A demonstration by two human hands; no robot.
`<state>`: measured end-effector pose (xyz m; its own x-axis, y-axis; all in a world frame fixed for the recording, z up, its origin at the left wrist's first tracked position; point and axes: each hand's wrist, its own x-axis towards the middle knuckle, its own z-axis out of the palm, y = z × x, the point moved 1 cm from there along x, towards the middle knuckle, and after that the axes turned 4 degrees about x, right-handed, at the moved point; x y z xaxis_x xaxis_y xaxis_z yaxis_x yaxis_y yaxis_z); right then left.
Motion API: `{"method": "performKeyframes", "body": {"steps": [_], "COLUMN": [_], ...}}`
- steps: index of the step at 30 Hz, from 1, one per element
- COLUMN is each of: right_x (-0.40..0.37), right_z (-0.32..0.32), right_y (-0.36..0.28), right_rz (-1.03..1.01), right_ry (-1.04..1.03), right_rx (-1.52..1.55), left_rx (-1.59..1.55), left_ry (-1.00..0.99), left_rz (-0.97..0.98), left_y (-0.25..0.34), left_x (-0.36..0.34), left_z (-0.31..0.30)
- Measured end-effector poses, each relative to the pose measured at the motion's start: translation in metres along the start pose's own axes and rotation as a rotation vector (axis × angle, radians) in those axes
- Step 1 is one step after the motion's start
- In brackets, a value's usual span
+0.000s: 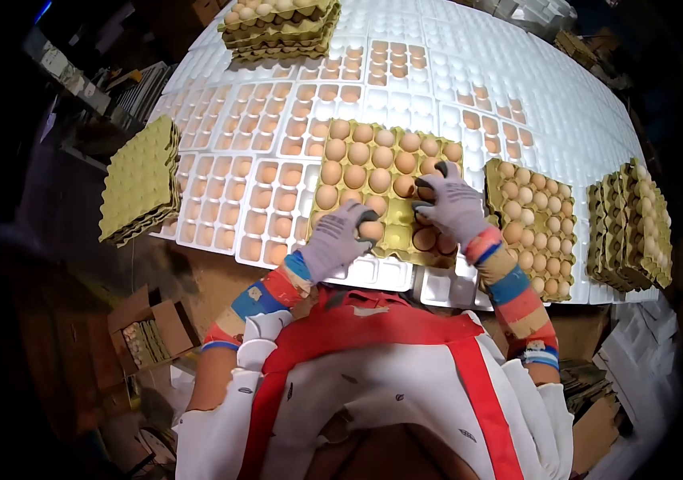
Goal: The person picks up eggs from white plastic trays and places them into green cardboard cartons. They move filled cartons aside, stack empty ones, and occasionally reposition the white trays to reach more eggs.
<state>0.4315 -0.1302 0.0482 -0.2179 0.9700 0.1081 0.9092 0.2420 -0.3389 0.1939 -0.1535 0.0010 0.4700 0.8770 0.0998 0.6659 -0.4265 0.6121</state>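
A yellow-green pulp egg tray (396, 216) filled with brown eggs lies in front of me, with several bare cups near its front middle. My left hand (340, 240), in a grey glove with dark fingertips, curls its fingers round an egg (371, 230) at the tray's front left. On the right side of the same tray, my right hand (452, 206), gloved alike, bends its fingers down over an egg (425, 192); its palm hides part of that corner. Darker eggs (425, 238) sit in cups just below the right hand.
White plastic egg packs (233, 152) cover the table, many at left holding eggs. Another full egg tray (533, 232) lies at right, beside stacked trays (625, 228). More egg trays (277, 36) are stacked at the back; upturned trays (140, 180) stand left. A cardboard box (149, 332) is below.
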Motion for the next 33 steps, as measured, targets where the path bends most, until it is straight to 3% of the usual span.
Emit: {"method": "performKeyframes", "body": {"steps": [2,4,5,8,9,12,14,15,16,17,18,19,20,21,22,23,24,26,29,30,31,32,33], "right_x": [0.026,0.042,0.043,0.040,0.037,0.024,0.018,0.015,0.012,0.010,0.009,0.007,0.003,0.005,0.010,0.017,0.022,0.031,0.052,0.067,0.086,0.097,0.111], "right_z": [0.012,0.040,0.039,0.011,0.017,0.023,0.014,0.027,0.025,0.019,0.009,-0.002,-0.012,-0.014,-0.012,-0.010,-0.012,-0.023,-0.040,-0.042,-0.044,-0.045,-0.048], "right_y": [-0.017,-0.014,-0.010,-0.004,0.014,0.021,0.026,0.043,0.046,0.053,0.056,0.059,0.062,0.072,0.087,0.103,0.121,0.155,0.203,0.219,0.232,0.233,0.221], "right_rz": [0.088,0.060,0.068,0.141,0.274,0.732,0.648,0.477,0.407,0.484,0.181,-0.034,-0.119,-0.108,-0.015,0.146,0.290,0.338,0.336,0.362,0.540,0.422,0.319], "right_ry": [-0.205,-0.174,-0.176,-0.092,-0.064,-0.021,-0.163,-0.408,-0.404,-0.304,-0.229,-0.070,0.126,0.129,0.005,-0.128,-0.217,-0.245,-0.154,-0.122,-0.209,-0.116,-0.116], "right_rx": [-0.236,-0.373,-0.300,-0.045,0.428,1.820,2.308,2.630,2.651,2.600,2.194,1.561,1.119,1.185,1.562,2.032,2.299,2.215,1.558,1.277,1.139,0.631,0.437], "left_rx": [-0.846,-1.425,-1.349,-0.152,0.177,0.840,0.643,0.508,0.373,0.127,-0.168,-0.785,-0.979,-1.185,-1.373,-1.143,-0.926,-0.961,-1.660,-1.761,-1.858,-1.688,-1.517], "left_ry": [-0.047,-0.033,-0.077,-0.023,-0.117,-0.291,-0.318,-0.202,-0.088,-0.182,-0.049,-0.128,-0.020,0.073,0.146,0.220,0.276,0.305,0.259,0.198,0.130,0.077,0.039], "left_rz": [-0.330,-0.357,-0.307,0.172,0.021,0.112,0.067,0.124,0.169,-0.083,-0.089,-0.254,-0.173,-0.069,0.052,0.014,-0.026,-0.121,-0.327,-0.273,-0.224,-0.157,-0.086], "left_y": [-0.013,-0.008,-0.002,-0.016,0.014,0.015,0.017,0.011,0.004,0.007,-0.016,0.008,0.010,0.012,0.014,0.007,0.006,0.027,0.084,0.074,0.064,0.045,0.026], "left_x": [0.000,0.003,0.010,0.040,0.041,0.058,0.067,0.072,0.076,0.083,0.089,0.087,0.094,0.100,0.107,0.114,0.124,0.148,0.162,0.170,0.179,0.187,0.195], "left_z": [-0.010,-0.037,-0.048,-0.033,-0.042,0.002,-0.004,-0.012,-0.022,-0.040,-0.034,-0.055,-0.046,-0.037,-0.027,-0.014,0.001,0.018,-0.006,0.000,0.005,0.012,0.019]}}
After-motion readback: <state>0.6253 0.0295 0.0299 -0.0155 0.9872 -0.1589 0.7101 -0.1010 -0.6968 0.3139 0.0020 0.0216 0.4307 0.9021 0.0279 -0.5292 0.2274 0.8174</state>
